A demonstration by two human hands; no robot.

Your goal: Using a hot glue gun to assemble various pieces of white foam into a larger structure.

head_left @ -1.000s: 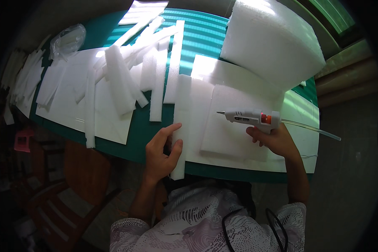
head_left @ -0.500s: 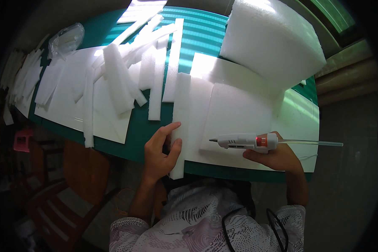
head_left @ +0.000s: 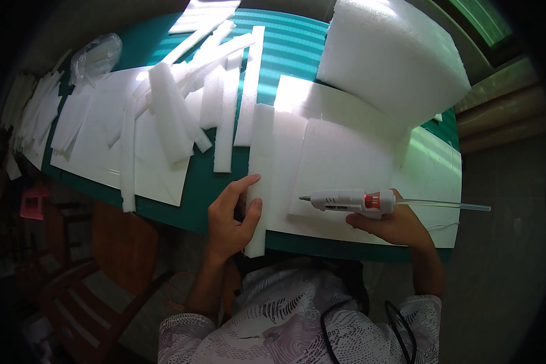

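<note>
A long white foam strip [head_left: 261, 142] lies lengthwise by the left edge of a white board, its near end sticking out past the table's front edge. My left hand [head_left: 227, 219] grips this strip's left side, with index fingertip and thumb on it and the other fingers curled. In my right hand [head_left: 401, 225] is a white hot glue gun [head_left: 340, 201], its nozzle pointing left. A clear glue stick [head_left: 449, 205] runs out of its back. Under the gun lies a flat white foam sheet [head_left: 346, 158] on the white board [head_left: 428, 233]; nozzle and strip are apart.
A big white foam block [head_left: 394, 60] stands at the back right. Several loose foam strips [head_left: 170, 115] are heaped on the left, beside a clear plastic bag [head_left: 97, 57]. The green table [head_left: 291, 33] has a curved front edge, with a wooden chair [head_left: 124, 242] below it.
The glue gun in my right hand has shifted slightly left. My left hand stays on the foam strip.
</note>
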